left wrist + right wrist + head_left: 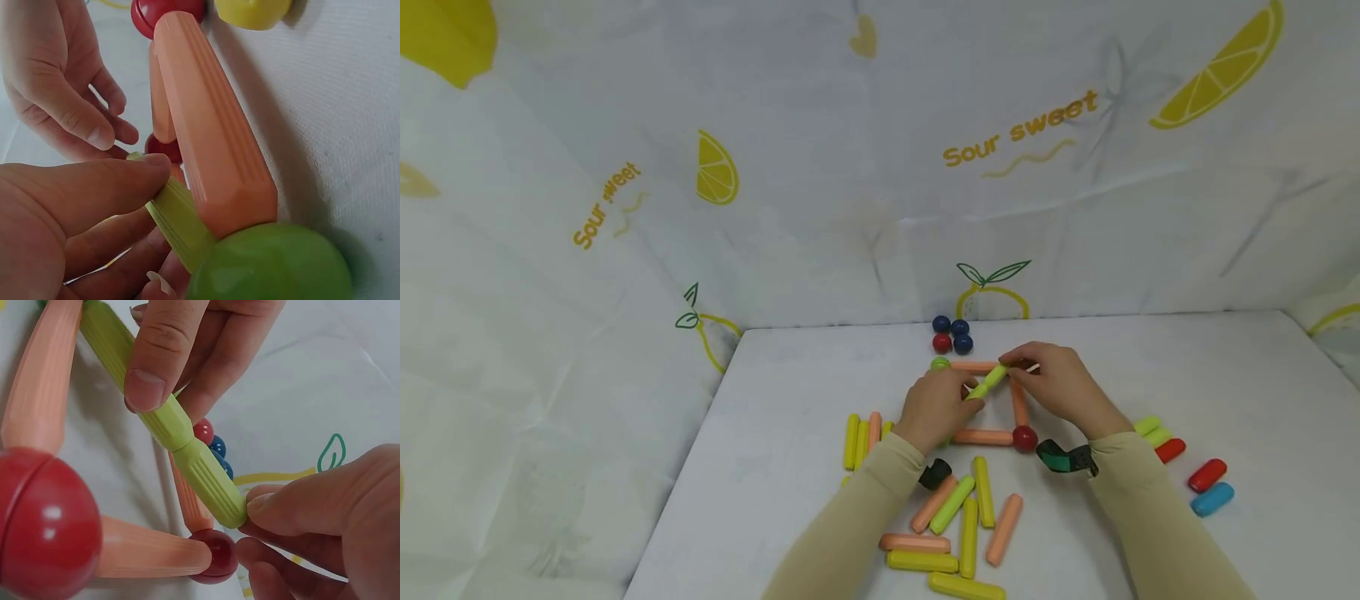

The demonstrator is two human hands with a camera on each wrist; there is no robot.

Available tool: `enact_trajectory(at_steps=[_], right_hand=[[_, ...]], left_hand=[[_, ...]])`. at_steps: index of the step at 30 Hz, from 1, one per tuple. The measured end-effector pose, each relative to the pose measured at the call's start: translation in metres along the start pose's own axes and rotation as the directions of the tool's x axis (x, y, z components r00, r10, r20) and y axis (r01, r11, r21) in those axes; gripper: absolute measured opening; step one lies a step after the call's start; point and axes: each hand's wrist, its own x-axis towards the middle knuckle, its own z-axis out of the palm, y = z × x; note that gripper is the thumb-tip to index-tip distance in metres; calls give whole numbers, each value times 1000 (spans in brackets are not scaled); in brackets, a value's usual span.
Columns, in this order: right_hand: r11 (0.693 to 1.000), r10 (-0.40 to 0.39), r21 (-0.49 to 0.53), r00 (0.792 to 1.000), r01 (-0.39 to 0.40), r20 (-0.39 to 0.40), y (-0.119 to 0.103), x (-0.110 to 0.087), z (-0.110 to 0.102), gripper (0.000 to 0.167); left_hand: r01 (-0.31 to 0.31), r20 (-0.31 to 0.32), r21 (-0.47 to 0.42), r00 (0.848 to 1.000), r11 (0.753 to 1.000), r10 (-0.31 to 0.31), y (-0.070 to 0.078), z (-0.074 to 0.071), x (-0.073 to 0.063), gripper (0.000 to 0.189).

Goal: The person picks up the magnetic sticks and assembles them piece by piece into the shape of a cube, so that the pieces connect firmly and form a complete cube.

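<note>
A square frame of orange rods [984, 437] joined by balls lies on the table. A red ball [1025, 439] marks its near right corner and a green ball [940, 364] its far left one. My left hand [938, 407] pinches a light green rod [167, 425] between thumb and fingers, slanting across the frame. A second light green piece [209, 484] continues it end to end. My right hand [1056, 385] holds the tip of that piece with thumb and fingertips, above the far right red ball [220, 553]. The left hand hides the frame's left side in the head view.
Several yellow rods [969, 537] and orange rods [1004, 529] lie loose in front. Behind the frame sit blue balls [960, 327] and another red ball [942, 342]. Short red pieces [1207, 475] and a blue piece [1213, 499] lie right of my right forearm.
</note>
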Motion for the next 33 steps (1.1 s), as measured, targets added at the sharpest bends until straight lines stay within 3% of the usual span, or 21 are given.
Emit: enact_trajectory(at_steps=[12,16,20,26,33], right_hand=[[997,-28,-70,998,31,48,-4,5,4,18],[998,-25,-60,999,26,20,-5,2,2,22],[999,29,-33,999,-29,-13,-4,-1,0,31],[992,126,-39,991,-124,36,2,0,6,34],[993,101,-62,992,-96,72,0,0,11,26]], left_hand=[[0,-19,49,1000,999,1,2,4,1,24],[-2,-30,43,1000,999,3,3,5,0,24],[-8,-46,63,999,998,11,-1,0,-7,28],[6,-91,69,996,998,0,-14,-15,-28,30],[-39,-43,135,998,990,45,-13,-9,-29,33]])
